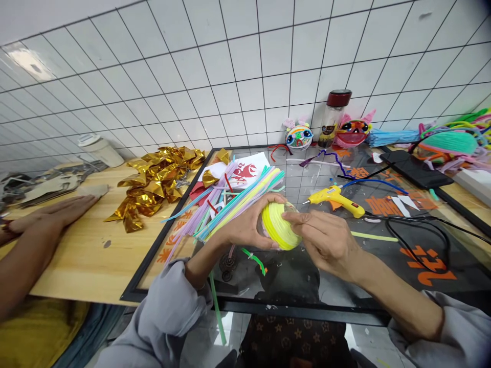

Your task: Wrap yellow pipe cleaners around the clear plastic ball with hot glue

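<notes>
My left hand (251, 225) is wrapped around a rounded form wound with bright yellow pipe cleaner (279, 227), thumb below and fingers over the top. At its right rim, my right hand (326, 237) pinches the yellow pipe cleaner; the fingertips partly hide the spot. A pale yellow-green pipe cleaner (374, 236) stretches out to the right from behind my right wrist. Just beyond my right hand lies a yellow hot glue gun (335, 198), its nozzle pointing left. Beside my left hand is a loose bundle of pastel pipe cleaners (238, 204).
Crumpled gold foil pieces (157, 181) lie on the wooden table at left, near another person's arms (46, 225). Two decorated round ornaments (299, 137) and a lidded bottle (333, 120) stand by the tiled wall. A black cord (422, 220) loops at right.
</notes>
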`<state>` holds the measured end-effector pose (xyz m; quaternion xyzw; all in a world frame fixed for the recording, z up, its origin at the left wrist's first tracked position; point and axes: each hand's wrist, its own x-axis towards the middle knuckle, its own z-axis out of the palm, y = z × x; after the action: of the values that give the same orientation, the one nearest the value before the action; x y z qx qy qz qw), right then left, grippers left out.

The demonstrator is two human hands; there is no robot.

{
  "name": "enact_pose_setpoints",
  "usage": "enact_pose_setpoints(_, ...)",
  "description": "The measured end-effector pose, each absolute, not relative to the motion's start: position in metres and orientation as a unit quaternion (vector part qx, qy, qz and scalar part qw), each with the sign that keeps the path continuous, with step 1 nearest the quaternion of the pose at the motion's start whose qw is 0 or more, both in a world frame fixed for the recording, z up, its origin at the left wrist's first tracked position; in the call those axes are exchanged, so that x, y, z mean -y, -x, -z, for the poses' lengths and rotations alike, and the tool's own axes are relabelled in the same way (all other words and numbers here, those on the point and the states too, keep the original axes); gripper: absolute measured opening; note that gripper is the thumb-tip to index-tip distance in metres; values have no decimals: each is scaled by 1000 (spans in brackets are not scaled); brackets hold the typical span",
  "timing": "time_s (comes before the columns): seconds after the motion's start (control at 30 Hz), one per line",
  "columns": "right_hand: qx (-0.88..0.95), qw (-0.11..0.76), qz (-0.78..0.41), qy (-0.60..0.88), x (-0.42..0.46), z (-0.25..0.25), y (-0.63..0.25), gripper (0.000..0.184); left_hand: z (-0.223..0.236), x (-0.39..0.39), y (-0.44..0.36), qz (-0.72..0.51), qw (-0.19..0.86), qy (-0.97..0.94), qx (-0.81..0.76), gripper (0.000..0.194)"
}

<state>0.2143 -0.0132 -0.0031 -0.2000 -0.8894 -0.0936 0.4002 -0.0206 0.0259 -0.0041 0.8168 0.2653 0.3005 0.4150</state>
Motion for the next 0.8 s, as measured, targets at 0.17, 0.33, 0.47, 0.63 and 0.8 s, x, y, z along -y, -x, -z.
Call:
enact_pose_setpoints(0.17, 889, 401, 90, 201, 14, 2, -214, 25, 6, -26, 21, -310, 421, -809, -268, 82)
enact_pose_setpoints(0.33, 890, 399, 91, 199, 14, 2, -213, 26, 4, -26, 20, -307, 417, -810, -276, 80)
enact_pose_setpoints(0.47, 891, 395, 94, 201, 14, 1, -213, 22, 4, -26, 21, -307, 403, -816, -277, 80)
enact_pose_setpoints(0.63, 892, 395, 95, 199, 14, 1, -214, 21, 6, -27, 21, -311, 399, -818, -274, 80)
enact_pose_setpoints(0.8, 888, 406, 91, 195, 13, 1, -213, 23, 7, -27, 22, -311, 399, -819, -271, 79)
